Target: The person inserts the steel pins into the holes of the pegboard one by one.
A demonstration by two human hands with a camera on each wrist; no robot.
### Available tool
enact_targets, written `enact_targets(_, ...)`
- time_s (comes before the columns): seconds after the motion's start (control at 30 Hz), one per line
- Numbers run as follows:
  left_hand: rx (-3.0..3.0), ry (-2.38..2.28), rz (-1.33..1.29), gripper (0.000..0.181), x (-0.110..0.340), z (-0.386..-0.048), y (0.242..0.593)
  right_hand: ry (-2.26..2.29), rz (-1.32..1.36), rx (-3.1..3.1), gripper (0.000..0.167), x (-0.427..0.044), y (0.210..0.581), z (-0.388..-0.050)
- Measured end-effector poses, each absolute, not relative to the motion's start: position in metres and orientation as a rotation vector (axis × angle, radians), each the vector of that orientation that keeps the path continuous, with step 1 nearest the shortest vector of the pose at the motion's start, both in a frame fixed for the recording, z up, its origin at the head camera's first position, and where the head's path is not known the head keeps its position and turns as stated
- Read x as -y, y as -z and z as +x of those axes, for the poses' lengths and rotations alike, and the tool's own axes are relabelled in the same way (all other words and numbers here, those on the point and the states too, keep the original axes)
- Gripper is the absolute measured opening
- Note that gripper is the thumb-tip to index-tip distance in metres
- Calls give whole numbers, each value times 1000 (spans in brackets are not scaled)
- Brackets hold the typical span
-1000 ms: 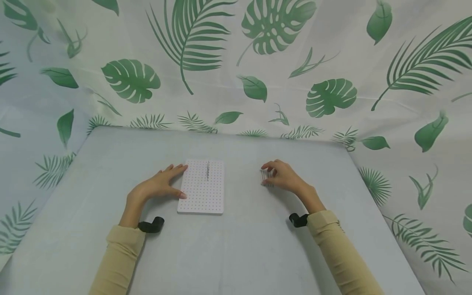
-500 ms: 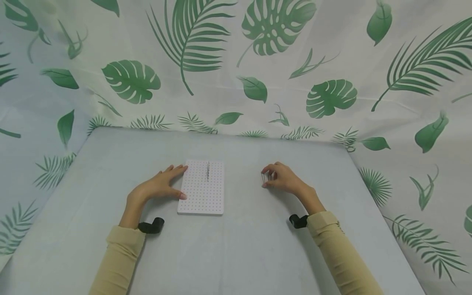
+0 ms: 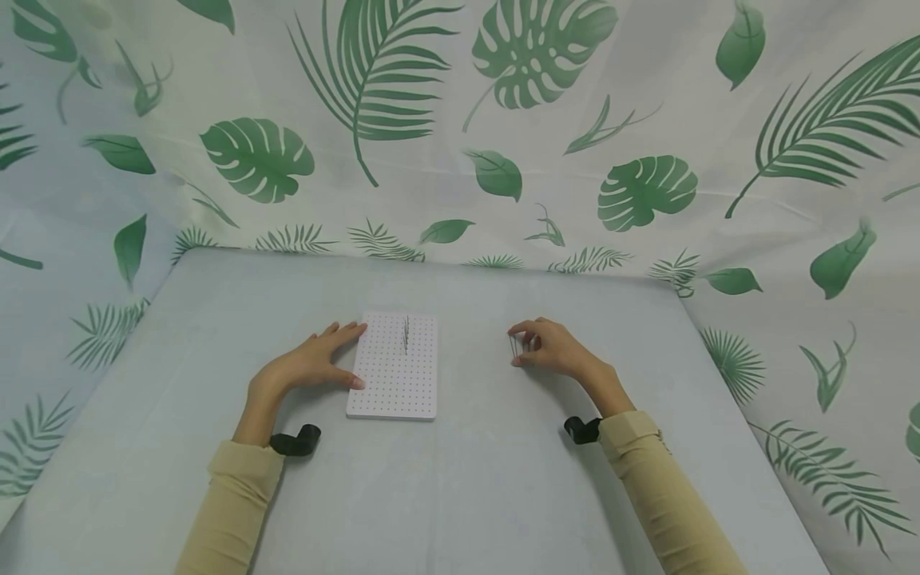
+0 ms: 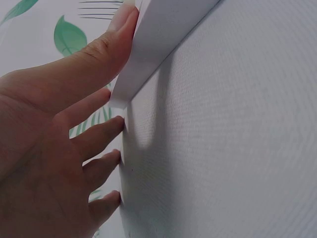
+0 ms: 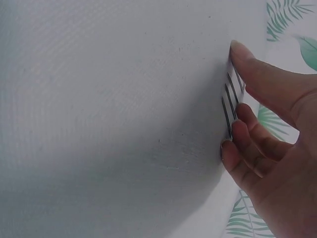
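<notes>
A white pegboard with rows of small holes lies left of the table's middle. Several thin dark pins stand in a short line of its upper holes. My left hand rests along the board's left side, fingers spread, with the thumb and index finger touching its edge. Farther right, my right hand holds a thin metal pin endwise between thumb and index fingertip, just at the tabletop. In the right wrist view several more metal pins lie side by side near the other curled fingertips.
A pale cloth-covered table spreads under both hands. Behind it hangs a white curtain printed with green leaves. Black wrist cameras sit on both wrists, close above the table.
My right hand has shifted very slightly toward me, and its thumb and index finger have settled on the ends of one pin. The left hand and the board stay put.
</notes>
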State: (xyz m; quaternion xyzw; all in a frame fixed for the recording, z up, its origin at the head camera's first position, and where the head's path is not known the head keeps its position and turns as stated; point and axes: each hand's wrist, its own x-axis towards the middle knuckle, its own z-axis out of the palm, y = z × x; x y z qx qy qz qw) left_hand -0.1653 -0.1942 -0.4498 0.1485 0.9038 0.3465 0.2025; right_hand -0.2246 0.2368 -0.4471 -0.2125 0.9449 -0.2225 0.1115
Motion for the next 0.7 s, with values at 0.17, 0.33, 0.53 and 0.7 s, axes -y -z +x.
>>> enact_targets(0.17, -2525, -968, 413, 104, 195, -166, 452, 661, -635, -2794, 46, -237, 450, -226)
enact_targets(0.33, -2530, -966, 416, 103, 195, -167, 454, 733, -580, -2806, 44, -237, 451, -225)
enact_targets(0.53, -2533, -961, 404, 103, 194, -166, 454, 836, -500, -2811, 41, -237, 451, -223)
enact_targets(0.7, -2529, -959, 401, 102, 193, -166, 452, 886, -495, -2825, 36, -236, 450, -222)
